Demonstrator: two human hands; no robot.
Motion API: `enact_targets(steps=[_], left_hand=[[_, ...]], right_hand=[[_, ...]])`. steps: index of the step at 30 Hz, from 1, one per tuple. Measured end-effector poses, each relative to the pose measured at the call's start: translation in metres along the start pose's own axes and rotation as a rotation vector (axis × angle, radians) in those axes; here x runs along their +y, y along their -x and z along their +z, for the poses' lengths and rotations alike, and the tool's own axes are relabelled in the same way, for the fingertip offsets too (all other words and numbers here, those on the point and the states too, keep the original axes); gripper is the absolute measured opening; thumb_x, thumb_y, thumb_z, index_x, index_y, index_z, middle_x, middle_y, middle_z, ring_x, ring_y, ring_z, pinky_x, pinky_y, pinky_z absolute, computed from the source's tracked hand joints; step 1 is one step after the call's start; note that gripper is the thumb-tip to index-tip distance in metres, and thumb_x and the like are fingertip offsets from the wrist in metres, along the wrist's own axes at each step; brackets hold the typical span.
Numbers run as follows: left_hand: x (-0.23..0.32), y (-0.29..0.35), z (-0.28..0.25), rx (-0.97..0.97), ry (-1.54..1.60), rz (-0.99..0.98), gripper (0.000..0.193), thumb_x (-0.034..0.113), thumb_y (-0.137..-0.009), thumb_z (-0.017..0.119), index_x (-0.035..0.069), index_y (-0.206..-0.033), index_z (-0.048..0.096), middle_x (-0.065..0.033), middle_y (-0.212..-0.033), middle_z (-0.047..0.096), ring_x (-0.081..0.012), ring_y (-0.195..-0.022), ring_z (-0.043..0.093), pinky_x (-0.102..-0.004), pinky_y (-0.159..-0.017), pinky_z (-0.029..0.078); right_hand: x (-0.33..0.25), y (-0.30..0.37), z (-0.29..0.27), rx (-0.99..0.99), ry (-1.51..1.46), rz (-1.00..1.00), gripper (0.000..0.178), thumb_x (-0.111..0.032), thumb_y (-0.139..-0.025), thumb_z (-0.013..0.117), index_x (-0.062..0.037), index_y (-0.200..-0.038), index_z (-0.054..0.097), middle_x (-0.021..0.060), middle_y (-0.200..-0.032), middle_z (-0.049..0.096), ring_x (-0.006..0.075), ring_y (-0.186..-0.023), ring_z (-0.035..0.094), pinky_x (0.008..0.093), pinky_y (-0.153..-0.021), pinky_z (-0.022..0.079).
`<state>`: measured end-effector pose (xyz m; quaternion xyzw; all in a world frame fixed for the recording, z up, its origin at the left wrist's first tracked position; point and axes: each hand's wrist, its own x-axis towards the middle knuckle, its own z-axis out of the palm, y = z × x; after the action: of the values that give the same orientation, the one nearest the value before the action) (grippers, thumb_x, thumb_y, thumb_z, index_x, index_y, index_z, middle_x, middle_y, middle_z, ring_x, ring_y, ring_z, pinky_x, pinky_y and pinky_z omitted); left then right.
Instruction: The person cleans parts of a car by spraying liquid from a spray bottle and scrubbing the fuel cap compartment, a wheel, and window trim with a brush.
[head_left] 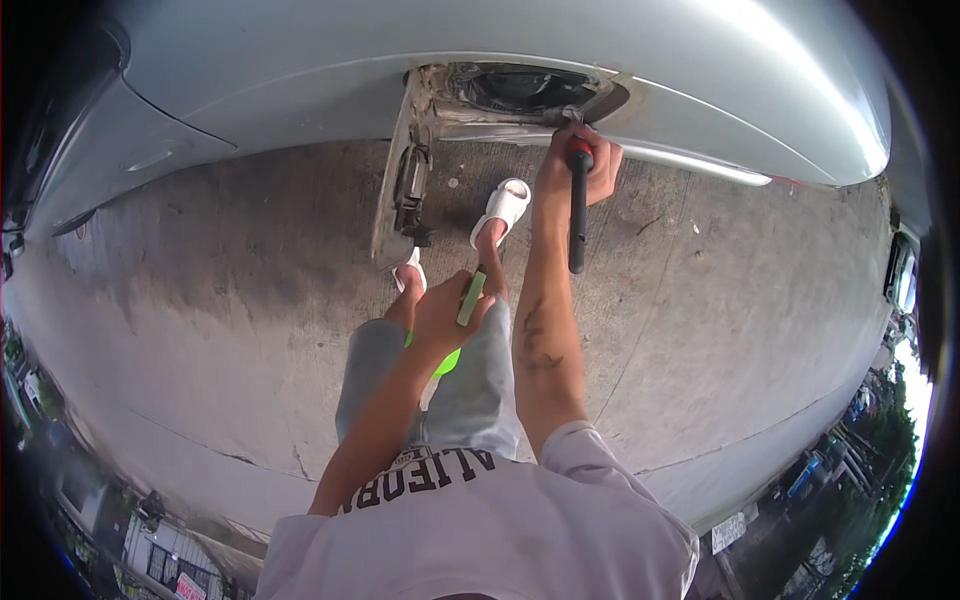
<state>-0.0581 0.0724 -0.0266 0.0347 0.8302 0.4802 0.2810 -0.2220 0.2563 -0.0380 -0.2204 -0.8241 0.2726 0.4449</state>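
A silver car body (300,60) spans the top of the view, with a rectangular opening (520,90) in its side. The opening is dark inside and its rim is rough and tan. A flap (393,180) stands out from its left side, with black latch parts on it. My right hand (583,165) is closed round a black rod-like tool (578,220) with a red collar, at the opening's lower right edge; the tool's working end is hard to see. Lower left, my left hand (450,310) is closed on a light green bar-shaped thing (472,298). Bright green material (447,364) shows beneath that wrist.
Stained concrete ground (680,300) lies under the car and around me. My feet in white slides (505,200) stand below the opening. Another vehicle (902,275) is at the far right edge. Plants and clutter line the lower rim.
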Motion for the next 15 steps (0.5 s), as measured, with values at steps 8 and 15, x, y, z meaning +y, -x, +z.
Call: enact_targets(steps=[8, 15], left_hand=[[-0.050, 0.024, -0.014, 0.006, -0.117, -0.044, 0.026, 0.028, -0.083, 0.076, 0.010, -0.095, 0.063, -0.0105, -0.083, 0.072, -0.0380, -0.080, 0.071, -0.0479, -0.073, 0.056], [-0.055, 0.031, -0.036, 0.029, -0.099, -0.028, 0.026, 0.027, -0.084, 0.077, 0.010, -0.096, 0.063, -0.0099, -0.084, 0.072, -0.0359, -0.083, 0.072, -0.0454, -0.074, 0.056]], right_hand=[[-0.028, -0.020, 0.004, 0.094, -0.074, -0.033, 0.011, 0.003, -0.076, 0.071, -0.0047, -0.083, 0.068, 0.0080, -0.083, 0.059, 0.0234, -0.074, 0.061, 0.0374, -0.068, 0.049], [-0.068, -0.038, 0.009, 0.173, -0.055, -0.070, 0.011, 0.004, -0.076, 0.070, -0.0033, -0.083, 0.065, 0.0093, -0.085, 0.060, 0.0243, -0.076, 0.059, 0.0376, -0.067, 0.049]])
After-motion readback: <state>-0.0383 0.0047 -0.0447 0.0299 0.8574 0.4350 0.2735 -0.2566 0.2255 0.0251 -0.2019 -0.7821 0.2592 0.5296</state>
